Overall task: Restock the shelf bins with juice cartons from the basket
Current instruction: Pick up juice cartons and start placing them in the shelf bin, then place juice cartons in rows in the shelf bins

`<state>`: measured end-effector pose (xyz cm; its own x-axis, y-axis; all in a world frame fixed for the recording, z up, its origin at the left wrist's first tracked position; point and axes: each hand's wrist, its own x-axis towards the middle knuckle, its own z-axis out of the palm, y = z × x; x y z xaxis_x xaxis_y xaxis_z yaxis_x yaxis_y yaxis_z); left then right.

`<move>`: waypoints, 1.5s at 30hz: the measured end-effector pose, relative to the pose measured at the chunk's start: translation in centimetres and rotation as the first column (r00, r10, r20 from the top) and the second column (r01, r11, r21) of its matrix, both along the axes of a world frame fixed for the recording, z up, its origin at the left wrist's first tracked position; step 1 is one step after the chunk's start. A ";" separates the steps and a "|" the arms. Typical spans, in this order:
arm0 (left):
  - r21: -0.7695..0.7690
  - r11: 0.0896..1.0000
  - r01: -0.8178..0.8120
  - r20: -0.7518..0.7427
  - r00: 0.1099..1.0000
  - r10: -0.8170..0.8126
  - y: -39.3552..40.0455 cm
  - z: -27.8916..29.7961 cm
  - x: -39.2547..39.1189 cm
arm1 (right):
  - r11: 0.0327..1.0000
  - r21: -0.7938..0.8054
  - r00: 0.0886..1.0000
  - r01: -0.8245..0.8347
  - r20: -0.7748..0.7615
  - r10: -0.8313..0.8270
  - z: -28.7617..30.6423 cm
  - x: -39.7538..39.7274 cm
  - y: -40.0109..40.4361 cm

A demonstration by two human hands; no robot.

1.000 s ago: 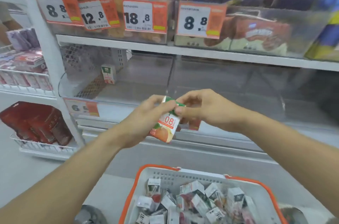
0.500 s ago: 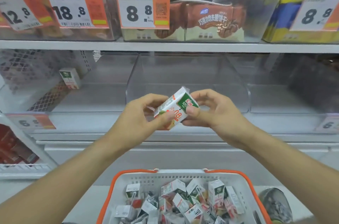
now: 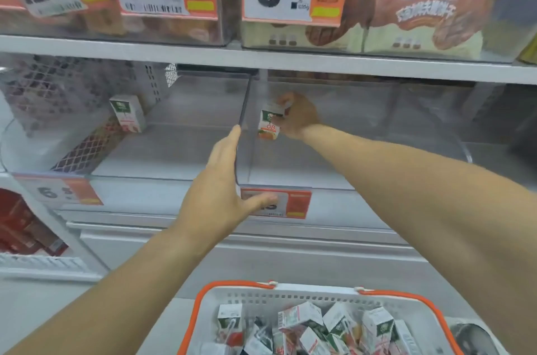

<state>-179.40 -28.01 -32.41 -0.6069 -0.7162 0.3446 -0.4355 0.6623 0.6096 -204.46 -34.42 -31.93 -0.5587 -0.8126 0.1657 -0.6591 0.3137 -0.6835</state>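
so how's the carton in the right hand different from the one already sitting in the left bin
The held carton is gripped by the right hand inside the middle bin; the lone carton stands free in the left bin, nothing touching it. The held carton shows an orange lower front, the lone carton a redder one. Both are small, white, green-topped and about upright.

Two hands: the left hand (image 3: 216, 195) and the right hand (image 3: 296, 118). Two juice cartons stand in the clear shelf bins: one carton (image 3: 128, 116) in the left bin, one carton (image 3: 269, 124) in the middle bin. One white basket (image 3: 290, 295) with orange rim, near, holds about a dozen more cartons in a heap. Five orange price tags are visible: three above, two below.
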 end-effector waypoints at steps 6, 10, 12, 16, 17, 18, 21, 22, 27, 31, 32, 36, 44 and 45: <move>-0.057 0.998 0.021 0.000 1.000 -0.021 -0.8 -0.1 0.1 | 0.997 -0.009 0.996 0.071 -0.063 -0.071 -2.0 0.4 -3.3; -0.049 0.999 0.019 0.023 1.000 -0.018 -0.8 0.2 0.1 | 0.999 0.039 0.999 0.022 0.026 -0.023 0.5 1.0 -0.4; -0.031 0.999 0.028 0.033 0.999 -0.027 -0.9 0.1 0.1 | 1.000 -0.012 1.000 0.013 0.009 -0.013 2.9 2.2 2.9; -0.142 0.990 -0.008 0.103 0.994 0.023 0.3 1.0 0.3 | 0.951 -0.205 0.968 -0.233 0.043 0.247 6.4 6.1 15.2; -0.241 0.970 0.002 0.101 0.995 0.023 0.9 1.5 0.5 | 0.934 -0.199 0.944 -0.297 0.084 0.318 6.2 6.7 18.6; -0.332 0.942 0.040 0.072 0.997 -0.017 1.6 1.9 0.7 | 0.924 -0.155 0.919 -0.350 0.132 0.371 5.7 7.4 21.7; -0.303 0.928 0.215 0.063 0.977 -0.205 5.0 1.9 0.8 | 0.860 0.179 0.865 -0.478 0.263 0.427 1.5 7.9 27.6; -0.197 0.940 0.280 0.131 0.957 -0.257 6.3 0.8 0.7 | 0.791 0.336 0.855 -0.512 0.284 0.433 -0.3 8.0 28.4; 0.336 0.875 0.348 0.611 0.627 -0.484 11.8 -8.2 0.3 | 0.404 0.790 0.806 -0.461 0.183 0.563 -8.7 9.3 29.6; 0.437 0.899 0.015 0.745 0.553 -0.372 13.9 -16.7 2.0 | 0.295 0.834 0.750 -0.467 0.196 0.632 -12.3 10.4 30.6; 0.425 0.904 -0.053 0.783 0.523 -0.337 14.2 -18.2 2.4 | 0.287 0.837 0.733 -0.466 0.183 0.655 -12.6 10.4 30.3; 0.386 0.912 -0.137 0.809 0.525 -0.264 14.5 -20.4 3.0 | 0.295 0.836 0.754 -0.462 0.195 0.627 -14.1 10.7 28.7; 0.628 0.735 -0.257 0.640 0.707 -0.300 10.6 -17.0 4.4 | 0.021 0.937 0.645 -0.350 0.224 0.731 -15.3 11.4 26.8; 0.653 0.713 -0.256 0.622 0.718 -0.312 10.2 -16.3 4.7 | 0.012 0.940 0.622 -0.342 0.217 0.752 -15.2 11.4 26.6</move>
